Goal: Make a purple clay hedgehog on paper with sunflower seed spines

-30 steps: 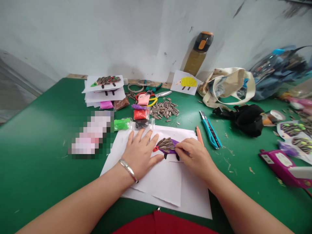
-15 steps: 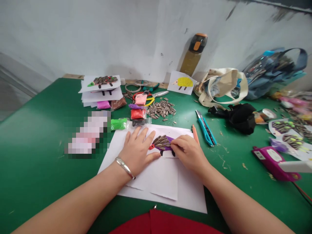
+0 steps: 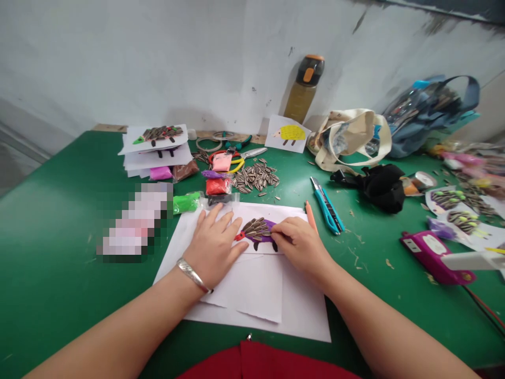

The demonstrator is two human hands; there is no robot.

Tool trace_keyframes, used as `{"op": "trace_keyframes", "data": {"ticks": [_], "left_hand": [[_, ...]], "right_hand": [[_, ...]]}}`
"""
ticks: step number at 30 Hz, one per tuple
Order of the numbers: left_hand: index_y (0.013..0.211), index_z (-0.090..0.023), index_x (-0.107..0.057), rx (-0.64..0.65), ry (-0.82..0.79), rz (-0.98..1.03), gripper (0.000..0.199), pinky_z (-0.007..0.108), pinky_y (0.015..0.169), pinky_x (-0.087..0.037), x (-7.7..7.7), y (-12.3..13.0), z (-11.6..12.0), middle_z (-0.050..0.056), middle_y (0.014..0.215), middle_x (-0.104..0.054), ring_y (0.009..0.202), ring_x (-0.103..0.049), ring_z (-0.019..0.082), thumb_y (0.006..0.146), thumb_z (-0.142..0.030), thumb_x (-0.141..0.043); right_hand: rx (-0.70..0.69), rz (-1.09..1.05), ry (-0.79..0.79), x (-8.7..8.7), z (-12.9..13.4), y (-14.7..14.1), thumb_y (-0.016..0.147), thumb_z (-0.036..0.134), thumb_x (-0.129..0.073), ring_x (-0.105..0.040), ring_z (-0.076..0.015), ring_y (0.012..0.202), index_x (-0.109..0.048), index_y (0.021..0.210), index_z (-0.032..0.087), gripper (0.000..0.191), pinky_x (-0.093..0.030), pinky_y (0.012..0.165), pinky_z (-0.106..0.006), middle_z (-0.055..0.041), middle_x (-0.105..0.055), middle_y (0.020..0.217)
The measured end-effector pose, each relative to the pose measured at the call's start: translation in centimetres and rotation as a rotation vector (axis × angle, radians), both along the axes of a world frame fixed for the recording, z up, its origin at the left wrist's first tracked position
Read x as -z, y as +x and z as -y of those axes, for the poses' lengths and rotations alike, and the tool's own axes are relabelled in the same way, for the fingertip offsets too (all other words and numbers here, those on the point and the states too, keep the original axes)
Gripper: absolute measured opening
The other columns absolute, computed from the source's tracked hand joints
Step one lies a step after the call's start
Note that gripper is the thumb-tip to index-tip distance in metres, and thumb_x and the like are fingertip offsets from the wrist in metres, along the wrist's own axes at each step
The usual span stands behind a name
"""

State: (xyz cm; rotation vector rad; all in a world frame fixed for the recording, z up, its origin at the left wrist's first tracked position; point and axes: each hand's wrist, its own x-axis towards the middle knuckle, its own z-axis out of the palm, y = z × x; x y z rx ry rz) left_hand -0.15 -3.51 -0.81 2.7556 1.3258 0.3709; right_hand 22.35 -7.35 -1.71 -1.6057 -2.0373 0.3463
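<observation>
A hedgehog picture (image 3: 256, 231) lies before me on white paper sheets (image 3: 244, 300). Its head is red, its feet black and its body purple clay (image 3: 269, 225), with striped sunflower seeds covering the left part. My left hand (image 3: 215, 239) rests flat on the paper at the hedgehog's head, fingers spread. At the body's right end my right hand (image 3: 298, 245) pinches a sunflower seed against the purple clay; the fingers mostly hide it. Behind the sheets is a heap of loose sunflower seeds (image 3: 256, 177).
Clay packets, green (image 3: 187, 202) and red (image 3: 218, 186), lie behind the paper near scissors (image 3: 252, 153). A utility knife (image 3: 328, 208) and an orange pen (image 3: 311, 216) are to the right. Farther right sits a magenta glue gun (image 3: 428, 255). A bottle (image 3: 303, 89) stands by the wall.
The whole view has shifted slightly, so things appear a little farther left. Both hands keep their places on the picture, the right one still pinching at the purple clay.
</observation>
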Motion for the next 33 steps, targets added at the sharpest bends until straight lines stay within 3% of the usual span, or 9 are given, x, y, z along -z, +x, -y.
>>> {"op": "trace_keyframes", "data": {"ticks": [4,11,17,33], "left_hand": [[0.12,-0.01,-0.064,0.049,0.01,0.037,0.038,0.061,0.111,-0.032,-0.3,-0.1,-0.2,0.016,0.125,-0.063,0.133,-0.04,0.04,0.095,-0.035,-0.05],[0.125,-0.014,-0.061,0.275,0.024,0.163,0.036,0.055,0.111,-0.038,0.1,0.3,0.2,0.015,0.132,-0.059,0.132,-0.045,0.033,0.094,-0.032,-0.054],[0.129,-0.016,-0.06,0.293,-0.029,0.127,0.043,0.056,0.11,-0.038,1.0,0.7,0.3,0.016,0.134,-0.058,0.129,-0.048,0.033,0.09,-0.034,-0.061],[0.126,-0.014,-0.06,0.26,-0.043,0.039,0.038,0.055,0.105,-0.039,0.6,1.3,0.9,0.017,0.135,-0.057,0.126,-0.05,0.032,0.092,-0.031,-0.057]], "right_hand": [[0.009,-0.007,-0.009,0.0,-0.1,0.0,0.091,0.018,-0.056,-0.06,-0.0175,0.078,-0.069,0.083,0.022,0.016,-0.045,0.075,-0.033,-0.0019,-0.066,0.078],[0.013,0.002,0.015,0.1,-0.1,-0.1,0.091,0.019,-0.055,-0.061,-0.0175,0.078,-0.07,0.082,0.022,0.017,-0.044,0.074,-0.032,-0.0019,-0.066,0.076],[0.013,0.011,0.053,0.4,-0.1,-0.1,0.092,0.02,-0.055,-0.061,-0.0174,0.076,-0.07,0.081,0.022,0.018,-0.043,0.074,-0.032,-0.0021,-0.066,0.075],[-0.011,0.006,0.011,1.4,-0.5,-0.1,0.091,0.018,-0.055,-0.057,-0.0194,0.081,-0.071,0.084,0.02,0.017,-0.042,0.076,-0.032,-0.0045,-0.065,0.08]]}}
